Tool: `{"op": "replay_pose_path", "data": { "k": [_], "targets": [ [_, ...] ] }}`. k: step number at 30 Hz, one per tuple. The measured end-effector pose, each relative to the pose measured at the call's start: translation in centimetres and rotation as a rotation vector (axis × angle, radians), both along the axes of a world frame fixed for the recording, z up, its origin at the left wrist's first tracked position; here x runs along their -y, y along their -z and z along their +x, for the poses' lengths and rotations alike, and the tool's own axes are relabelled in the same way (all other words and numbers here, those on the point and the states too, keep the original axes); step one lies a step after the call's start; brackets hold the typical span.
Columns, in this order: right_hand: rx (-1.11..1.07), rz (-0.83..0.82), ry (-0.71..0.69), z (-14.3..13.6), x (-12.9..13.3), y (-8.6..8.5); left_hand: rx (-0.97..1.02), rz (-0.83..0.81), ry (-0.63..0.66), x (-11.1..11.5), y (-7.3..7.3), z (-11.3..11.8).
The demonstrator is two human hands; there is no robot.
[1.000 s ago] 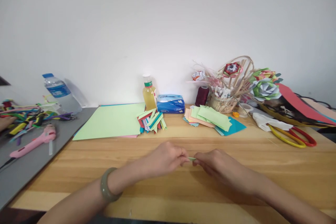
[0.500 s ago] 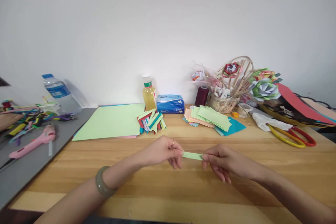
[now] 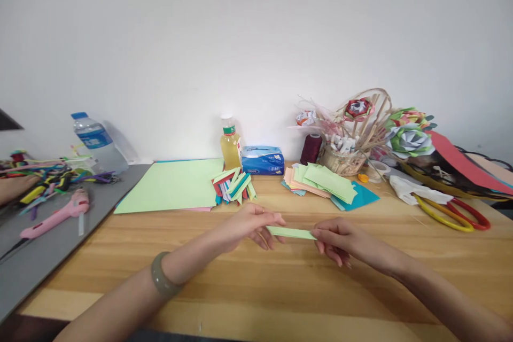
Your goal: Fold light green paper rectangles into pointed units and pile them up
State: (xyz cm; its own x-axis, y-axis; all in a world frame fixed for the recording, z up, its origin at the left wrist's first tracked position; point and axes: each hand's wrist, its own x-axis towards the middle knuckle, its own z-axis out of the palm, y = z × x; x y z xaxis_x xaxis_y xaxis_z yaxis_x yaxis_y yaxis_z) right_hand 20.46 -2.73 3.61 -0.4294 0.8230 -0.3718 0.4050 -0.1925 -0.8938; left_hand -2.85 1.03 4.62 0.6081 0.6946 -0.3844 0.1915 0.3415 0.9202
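Observation:
A narrow folded strip of light green paper (image 3: 294, 232) spans the gap between my hands, just above the wooden table. My right hand (image 3: 339, 238) pinches its right end between thumb and fingers, with the other fingers hanging below. At the strip's left end, my left hand (image 3: 252, 226) has its fingers apart, some above the strip and some behind and below it. That end shows uncovered in front of the lower fingers; whether they touch it is unclear. Behind my left hand lies a pile of folded coloured paper strips (image 3: 234, 186).
Large green sheets (image 3: 172, 184), a juice bottle (image 3: 230, 144) and a tissue pack (image 3: 262, 161) stand along the wall. Cut paper pieces (image 3: 326, 181) and scissors (image 3: 451, 214) lie right. A pink glue gun (image 3: 56, 216) and another person's hand (image 3: 16, 188) are far left.
My left hand has loosened its pinch, and its fingers have spread. More of the green strip shows now, and my right hand still grips its end. The view has shifted slightly.

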Motion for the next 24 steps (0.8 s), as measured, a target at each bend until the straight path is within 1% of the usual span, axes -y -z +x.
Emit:
{"op": "replay_pose_path", "data": {
  "k": [4,6,12,14,20,24],
  "targets": [
    [0.003,0.056,-0.063,-0.5,-0.1,-0.2,-0.083,-0.013,0.128,-0.2,0.3,0.4],
    [0.001,0.089,-0.087,-0.5,-0.2,-0.3,-0.105,-0.007,0.166,-0.3,0.6,0.6],
    [0.021,0.175,-0.111,-1.0,-0.4,-0.4,-0.108,0.11,0.142,-0.1,1.3,1.1],
    [0.014,0.152,-0.118,-1.4,-0.3,-0.3,-0.113,0.129,0.139,0.1,1.3,1.2],
    [0.003,-0.001,-0.094,-2.0,0.7,0.2,-0.186,0.184,0.136,0.9,1.8,1.2],
    [-0.072,-0.071,-0.136,-1.8,1.1,1.0,-0.146,0.184,0.198,1.6,2.1,0.7]
  ]
}}
